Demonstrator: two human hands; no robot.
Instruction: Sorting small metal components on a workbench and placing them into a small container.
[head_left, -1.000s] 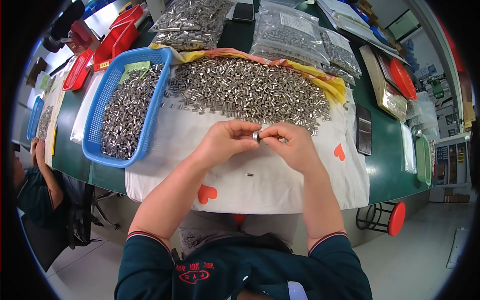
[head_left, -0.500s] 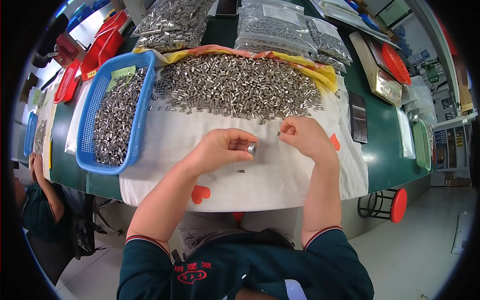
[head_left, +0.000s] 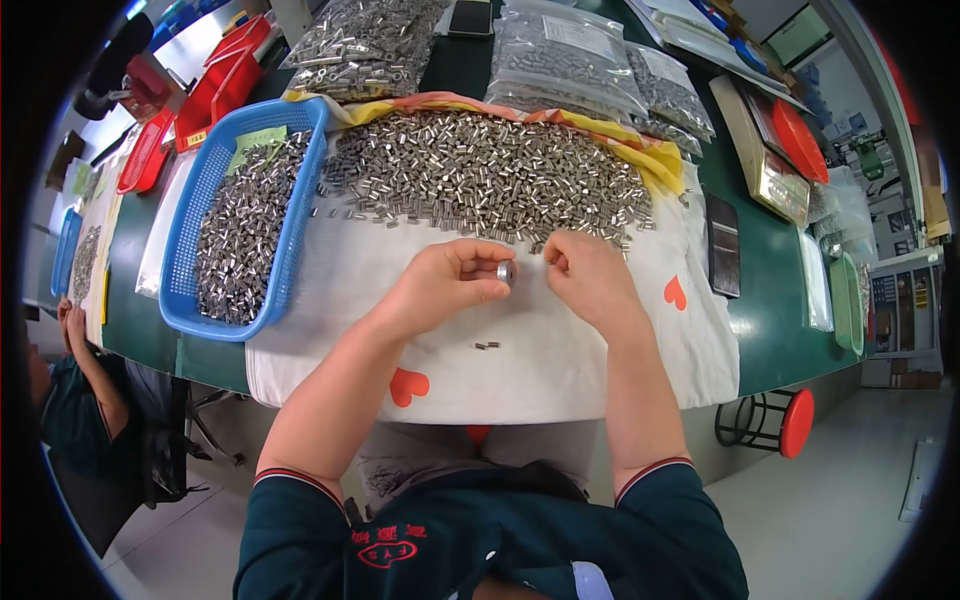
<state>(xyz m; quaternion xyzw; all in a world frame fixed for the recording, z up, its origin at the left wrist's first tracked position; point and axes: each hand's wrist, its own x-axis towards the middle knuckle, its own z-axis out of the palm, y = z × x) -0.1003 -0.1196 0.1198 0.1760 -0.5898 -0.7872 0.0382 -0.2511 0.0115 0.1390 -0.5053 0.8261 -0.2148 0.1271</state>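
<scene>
My left hand (head_left: 440,285) pinches a short, thick metal ring gauge-like piece (head_left: 506,272) between thumb and fingers, over the white cloth (head_left: 560,380). To its right, my right hand (head_left: 590,278) has its fingertips drawn together at the near edge of a wide heap of small metal cylinders (head_left: 480,170). Whatever those fingertips hold, if anything, is hidden. Below my left hand, two loose small cylinders (head_left: 487,346) lie side by side on the cloth. A blue plastic basket (head_left: 175,270) filled with similar cylinders stands to the left.
Bulging clear bags of metal parts (head_left: 565,60) stand behind the heap. A dark phone (head_left: 722,245) lies at the right of the cloth. Red trays (head_left: 215,85) sit at the far left. A red stool (head_left: 797,423) stands right of the table; another person's hands (head_left: 72,325) show at the left.
My right hand has shifted left and slightly up to the heap's edge. A second small cylinder now lies beside the first on the cloth. My left hand keeps its grip on the metal ring.
</scene>
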